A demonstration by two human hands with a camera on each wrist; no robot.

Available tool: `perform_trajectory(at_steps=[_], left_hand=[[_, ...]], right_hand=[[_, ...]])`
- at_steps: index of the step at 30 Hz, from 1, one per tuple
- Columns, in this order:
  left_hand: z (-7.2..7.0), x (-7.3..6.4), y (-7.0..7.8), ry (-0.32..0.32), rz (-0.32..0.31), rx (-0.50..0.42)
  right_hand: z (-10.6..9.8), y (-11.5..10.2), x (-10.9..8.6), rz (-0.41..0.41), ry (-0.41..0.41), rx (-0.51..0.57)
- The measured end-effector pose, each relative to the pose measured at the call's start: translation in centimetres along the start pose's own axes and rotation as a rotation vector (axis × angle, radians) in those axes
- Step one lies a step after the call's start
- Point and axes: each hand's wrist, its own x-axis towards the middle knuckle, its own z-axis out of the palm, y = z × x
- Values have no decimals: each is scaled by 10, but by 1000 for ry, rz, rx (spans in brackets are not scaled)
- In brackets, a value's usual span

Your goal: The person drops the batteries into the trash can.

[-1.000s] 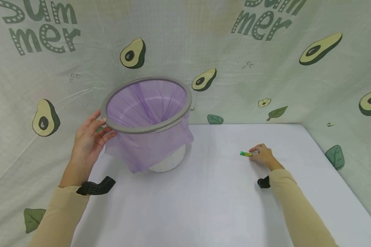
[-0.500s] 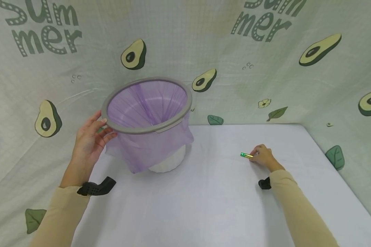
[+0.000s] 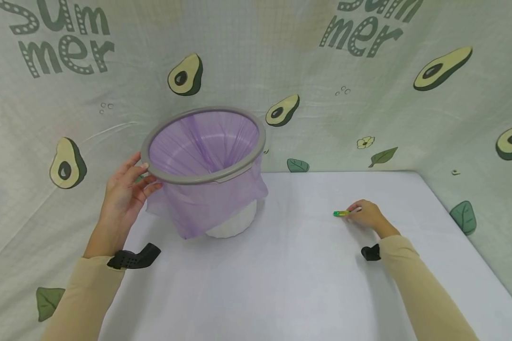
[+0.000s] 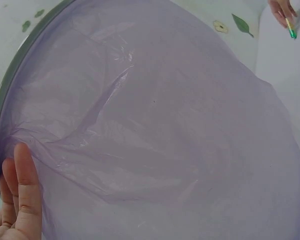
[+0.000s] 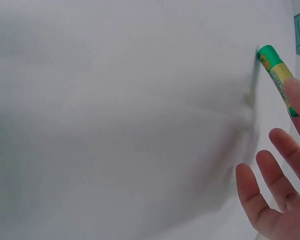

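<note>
A trash can point(image 3: 228, 229) with a grey rim ring point(image 3: 183, 180) and a translucent purple bag point(image 3: 213, 203) stands left of centre. My left hand point(image 3: 125, 189) holds the rim at its left side, thumb tip on the ring and other fingers against the bag below. In the left wrist view those fingers point(image 4: 26, 185) lie along the bag's side. At right, my right hand point(image 3: 369, 215) pinches one end of a small green and yellow battery point(image 5: 277, 75) between thumb and index finger. The other fingers point(image 5: 272, 175) are spread apart. The battery's green end points left, close over the table.
The white table point(image 3: 281, 284) reaches back to a pale curtain point(image 3: 324, 85) printed with avocados and leaves. The curtain also hangs along both sides. A black wrist camera point(image 3: 134, 258) sits on the left wrist, another camera point(image 3: 370, 253) on the right.
My right hand has shifted slightly to the right, and its grip has moved on the battery, which has turned a little. My left hand and the trash can stay in place.
</note>
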Motion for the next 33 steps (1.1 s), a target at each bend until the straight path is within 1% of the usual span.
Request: perform_trajectory(at_steps=[5, 8, 12, 15, 21, 29, 33], left_hand=[[0, 1, 0, 4, -2, -5], [0, 2, 0, 6, -5, -10], [0, 2, 1, 6, -2, -9], [0, 2, 1, 3, 3, -5], [0, 1, 1, 6, 3, 2], [0, 1, 1, 4, 8, -2], [0, 1, 1, 0, 11, 2]], right_hand=[[-3, -6, 0, -66, 35, -33], [-7, -12, 0, -105, 52, -32], [-14, -24, 2, -134, 62, -17], [-20, -38, 2, -156, 77, -15], [-33, -70, -3, -225, 107, -26], [-49, -116, -16, -324, 164, -40], [-53, -142, -25, -379, 190, -6]])
